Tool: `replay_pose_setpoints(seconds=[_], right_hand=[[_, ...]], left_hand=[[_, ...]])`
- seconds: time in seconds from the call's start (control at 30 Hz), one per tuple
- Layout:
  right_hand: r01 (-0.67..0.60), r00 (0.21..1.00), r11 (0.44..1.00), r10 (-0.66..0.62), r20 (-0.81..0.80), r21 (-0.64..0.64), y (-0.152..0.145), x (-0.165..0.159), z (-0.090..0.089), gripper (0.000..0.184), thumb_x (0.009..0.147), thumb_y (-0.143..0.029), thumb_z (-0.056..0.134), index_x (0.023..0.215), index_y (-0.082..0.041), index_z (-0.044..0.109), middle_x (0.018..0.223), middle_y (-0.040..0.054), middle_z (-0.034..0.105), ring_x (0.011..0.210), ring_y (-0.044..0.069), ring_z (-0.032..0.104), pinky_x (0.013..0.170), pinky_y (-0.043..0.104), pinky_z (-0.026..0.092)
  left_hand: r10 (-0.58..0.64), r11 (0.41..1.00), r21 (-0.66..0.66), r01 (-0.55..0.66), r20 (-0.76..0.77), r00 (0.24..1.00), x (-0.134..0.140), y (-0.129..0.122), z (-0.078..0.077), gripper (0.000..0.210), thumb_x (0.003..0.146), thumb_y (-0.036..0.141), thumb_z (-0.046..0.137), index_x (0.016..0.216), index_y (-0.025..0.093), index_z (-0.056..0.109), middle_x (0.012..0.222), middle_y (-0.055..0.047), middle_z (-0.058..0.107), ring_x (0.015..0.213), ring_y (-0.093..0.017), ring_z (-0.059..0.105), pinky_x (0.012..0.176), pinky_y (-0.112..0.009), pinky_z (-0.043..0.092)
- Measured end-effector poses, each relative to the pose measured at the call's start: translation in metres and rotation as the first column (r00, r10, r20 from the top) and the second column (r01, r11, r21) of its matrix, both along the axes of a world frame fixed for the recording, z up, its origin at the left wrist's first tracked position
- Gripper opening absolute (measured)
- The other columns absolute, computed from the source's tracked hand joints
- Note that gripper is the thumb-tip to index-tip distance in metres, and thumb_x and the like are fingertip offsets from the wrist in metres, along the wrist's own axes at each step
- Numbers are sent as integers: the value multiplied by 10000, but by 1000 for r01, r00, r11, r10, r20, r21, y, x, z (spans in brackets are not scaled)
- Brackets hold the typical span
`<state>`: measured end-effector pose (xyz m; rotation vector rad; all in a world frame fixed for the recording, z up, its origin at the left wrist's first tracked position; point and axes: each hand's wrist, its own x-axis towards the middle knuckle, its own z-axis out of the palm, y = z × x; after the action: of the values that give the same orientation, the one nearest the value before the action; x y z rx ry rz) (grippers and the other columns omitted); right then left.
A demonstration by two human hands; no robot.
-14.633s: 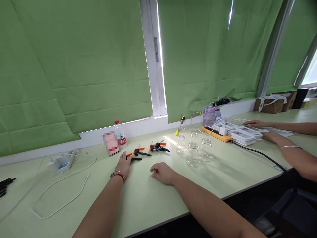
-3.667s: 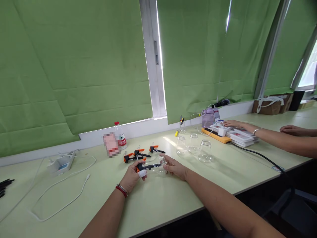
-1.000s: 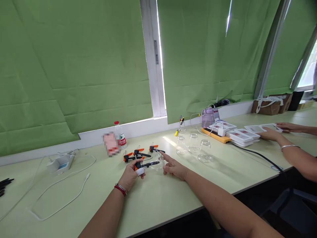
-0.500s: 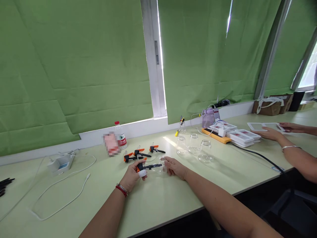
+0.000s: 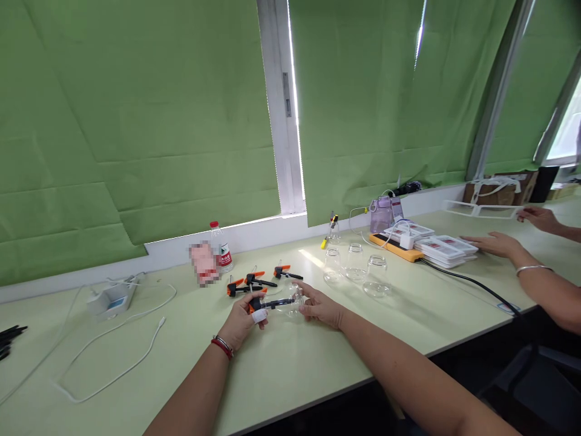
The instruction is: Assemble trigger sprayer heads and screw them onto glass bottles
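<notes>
My left hand [image 5: 242, 318], a white wrap on one finger, closes around a black-and-orange dispenser top [image 5: 255, 304]. Its dark tube [image 5: 278, 303] reaches inside a clear bottle [image 5: 290, 313] lying sideways just above the table. At the bottle's right end is my right hand [image 5: 320, 307], thumb and fingers gripping the glass. How firmly top and bottle are joined I cannot tell. Behind my left hand lie three similar black-and-orange tops [image 5: 255, 280]. Three clear glass bottles [image 5: 376, 278] stand to the right of my right hand.
A water bottle [image 5: 220, 247] stands by the wall. Left are a white power strip [image 5: 111, 300], a loose white cable [image 5: 131, 360] and black rods [image 5: 9, 339]. Right are an orange power strip [image 5: 394, 248] and stacked white frames [image 5: 447, 249]. A co-worker's hands [image 5: 503, 247] handle a white frame [image 5: 497, 212].
My right fingers have shifted slightly on the bottle's end, while my left hand barely moves. The co-worker's frame has lifted away, and one hand now rests near the stack.
</notes>
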<state>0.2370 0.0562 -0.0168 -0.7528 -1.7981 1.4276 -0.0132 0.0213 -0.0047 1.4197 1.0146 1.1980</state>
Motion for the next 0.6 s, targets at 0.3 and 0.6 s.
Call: replay_pose_setpoints(seconds=[0.3, 0.6], right_hand=[[26, 1000, 1000, -26, -10, -14, 3, -5, -4, 635, 791, -611, 497, 1226, -149, 486, 803, 54, 612, 496, 71, 447, 465, 215, 305], [-32, 999, 999, 31, 13, 34, -5, 2, 6, 786, 728, -459, 656, 1393, -377, 245, 1333, 74, 370, 677, 76, 562, 501, 193, 341]], left_hand=[[-18, 1000, -8, 18, 15, 1000, 1, 0, -1, 535, 628, 294, 748, 1099, 152, 538, 723, 12, 557, 550, -134, 587, 482, -279, 489], [12, 1000, -12, -12, 24, 1000, 1, 0, 1, 544, 607, 310, 756, 1089, 154, 556, 715, 13, 562, 539, -130, 580, 483, -283, 492]])
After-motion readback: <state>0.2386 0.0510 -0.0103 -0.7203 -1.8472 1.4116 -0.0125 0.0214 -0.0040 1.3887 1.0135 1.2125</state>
